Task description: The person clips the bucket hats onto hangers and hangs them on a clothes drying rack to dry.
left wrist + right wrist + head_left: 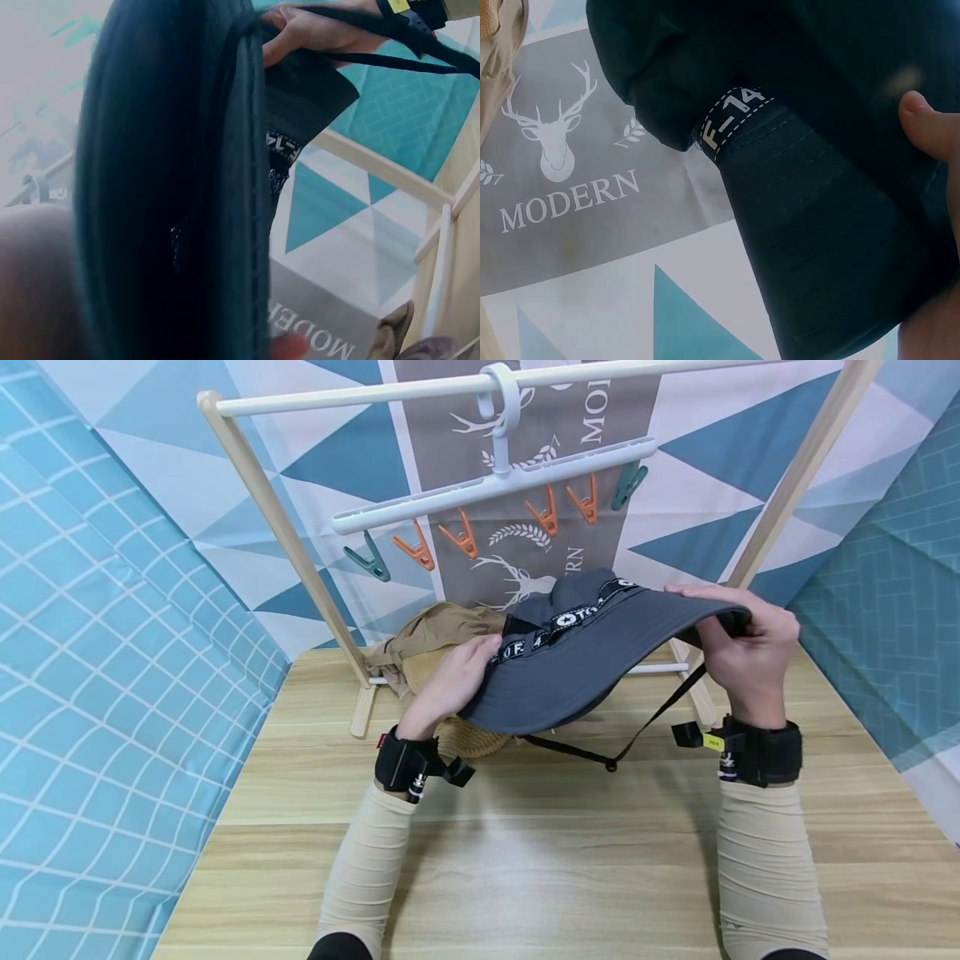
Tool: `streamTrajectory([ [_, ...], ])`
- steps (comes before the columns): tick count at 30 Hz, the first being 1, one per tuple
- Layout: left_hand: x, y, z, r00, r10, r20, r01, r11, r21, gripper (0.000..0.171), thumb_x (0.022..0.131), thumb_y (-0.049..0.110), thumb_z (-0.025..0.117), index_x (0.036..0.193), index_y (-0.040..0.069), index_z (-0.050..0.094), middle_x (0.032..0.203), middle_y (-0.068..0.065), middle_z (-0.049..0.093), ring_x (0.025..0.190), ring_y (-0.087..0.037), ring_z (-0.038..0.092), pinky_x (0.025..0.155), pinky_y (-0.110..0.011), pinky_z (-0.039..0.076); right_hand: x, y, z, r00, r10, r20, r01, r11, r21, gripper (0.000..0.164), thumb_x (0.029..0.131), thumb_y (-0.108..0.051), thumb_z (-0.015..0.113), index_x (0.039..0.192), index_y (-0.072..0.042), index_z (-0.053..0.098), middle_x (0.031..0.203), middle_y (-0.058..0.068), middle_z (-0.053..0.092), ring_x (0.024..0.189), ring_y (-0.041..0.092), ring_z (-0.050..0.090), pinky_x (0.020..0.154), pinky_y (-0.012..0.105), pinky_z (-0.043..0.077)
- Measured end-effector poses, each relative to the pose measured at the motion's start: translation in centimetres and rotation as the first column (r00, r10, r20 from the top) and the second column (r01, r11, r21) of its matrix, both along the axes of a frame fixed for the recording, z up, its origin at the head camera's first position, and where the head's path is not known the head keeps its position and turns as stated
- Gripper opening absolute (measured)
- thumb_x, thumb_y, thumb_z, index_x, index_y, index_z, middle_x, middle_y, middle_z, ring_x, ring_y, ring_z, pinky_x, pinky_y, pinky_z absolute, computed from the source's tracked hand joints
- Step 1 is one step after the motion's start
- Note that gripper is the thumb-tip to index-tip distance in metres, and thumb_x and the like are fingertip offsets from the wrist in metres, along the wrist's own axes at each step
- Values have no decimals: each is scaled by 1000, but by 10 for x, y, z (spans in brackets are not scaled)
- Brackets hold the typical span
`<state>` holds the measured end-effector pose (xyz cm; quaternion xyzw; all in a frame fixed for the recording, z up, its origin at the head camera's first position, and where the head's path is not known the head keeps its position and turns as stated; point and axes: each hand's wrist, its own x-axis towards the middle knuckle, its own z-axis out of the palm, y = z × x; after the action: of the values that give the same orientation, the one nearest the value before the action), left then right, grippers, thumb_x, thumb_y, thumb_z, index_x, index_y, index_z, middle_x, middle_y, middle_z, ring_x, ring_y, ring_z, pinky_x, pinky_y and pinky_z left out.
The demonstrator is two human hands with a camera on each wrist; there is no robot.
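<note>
A dark grey bucket hat (585, 652) with a lettered band is held up, tilted, above the table. My left hand (456, 681) grips its brim at the left, near the band. With thumb and fingers, my right hand (752, 647) pinches the brim at the right; the right wrist view shows the thumb (928, 124) against the fabric. A black chin cord (622, 752) hangs in a loop under the brim. In the left wrist view, the hat's folded brim (172, 150) fills the middle and hides much of my left hand.
Behind stands a wooden rack (262, 518) with a white clip hanger (450, 495) on its bar. Orange clips (459, 533) and green clips (367, 558) hang from it. Beyond the held hat lie a brown cloth hat (442, 631) and a woven straw hat (468, 739).
</note>
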<state>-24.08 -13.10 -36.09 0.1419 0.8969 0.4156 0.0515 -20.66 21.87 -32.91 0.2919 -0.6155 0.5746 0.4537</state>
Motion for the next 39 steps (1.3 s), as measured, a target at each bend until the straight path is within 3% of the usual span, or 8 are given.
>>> streamTrajectory([
  [5, 14, 6, 13, 1000, -20, 3, 20, 999, 51, 54, 117, 55, 49, 124, 9, 77, 121, -16, 75, 118, -32, 71, 111, -48, 53, 0, 2, -1, 999, -29, 16, 28, 998, 53, 10, 100, 11, 73, 101, 15, 82, 108, 8, 90, 102, 6, 85, 72, 18, 42],
  [9, 2, -1, -5, 998, 9, -59, -7, 999, 39, 50, 114, 62, 55, 101, 14, 66, 97, -7, 63, 95, -25, 61, 91, -40, 49, -1, 5, -2, 999, -49, 15, 47, 995, 88, 12, 101, 8, 72, 102, 13, 83, 108, 12, 89, 74, -6, 68, 67, 20, 20],
  [12, -8, -8, -15, 994, 14, -109, -9, 999, 44, 51, 112, 66, 56, 101, 17, 61, 96, -4, 60, 93, -23, 58, 89, -37, 46, -2, 5, -3, 999, -33, 14, 31, 994, 102, 11, 100, 9, 73, 102, 14, 82, 109, 12, 89, 74, -5, 69, 67, 19, 24],
  [17, 11, -10, 12, 993, 16, -117, -5, 995, 98, 37, 115, 45, 60, 109, 9, 65, 105, -12, 66, 100, -28, 62, 95, -40, 48, -1, 5, -3, 1000, 11, 25, -14, 993, 121, 9, 100, 11, 74, 102, 16, 81, 109, 8, 90, 104, 5, 84, 74, 17, 43],
  [21, 23, -11, 31, 986, 63, -151, -40, 988, 151, 26, 115, 30, 61, 108, 6, 66, 103, -12, 68, 96, -24, 63, 92, -36, 49, -1, 9, -4, 999, 9, 50, -17, 986, 169, 10, 99, 13, 73, 104, 16, 81, 112, 6, 90, 84, -2, 75, 69, 17, 37],
  [26, 27, -16, 37, 959, 123, -255, -51, 961, 271, 22, 114, 23, 64, 102, 5, 64, 87, -2, 62, 81, -13, 57, 79, -28, 45, -1, 17, -7, 991, -1, 134, -34, 964, 262, 25, 98, 19, 65, 113, 11, 83, 123, -8, 87, 93, -3, 76, 70, 16, 43],
  [30, 29, -20, 38, 927, 140, -347, -9, 935, 354, 20, 112, 21, 66, 104, 3, 64, 80, 3, 57, 74, -10, 56, 74, -27, 45, 0, 21, -8, 982, 11, 190, -74, 942, 328, 41, 91, 28, 69, 125, 9, 82, 132, -12, 83, 122, 2, 79, 98, 17, 58],
  [39, 31, -22, 37, 858, 156, -489, 100, 883, 458, 21, 110, 16, 63, 108, -5, 62, 84, 10, 60, 68, -3, 57, 69, -22, 48, 1, 26, -6, 957, 26, 288, -159, 880, 447, 71, 78, 33, 80, 144, 5, 73, 154, 0, 74, 144, 4, 69, 124, 22, 49],
])
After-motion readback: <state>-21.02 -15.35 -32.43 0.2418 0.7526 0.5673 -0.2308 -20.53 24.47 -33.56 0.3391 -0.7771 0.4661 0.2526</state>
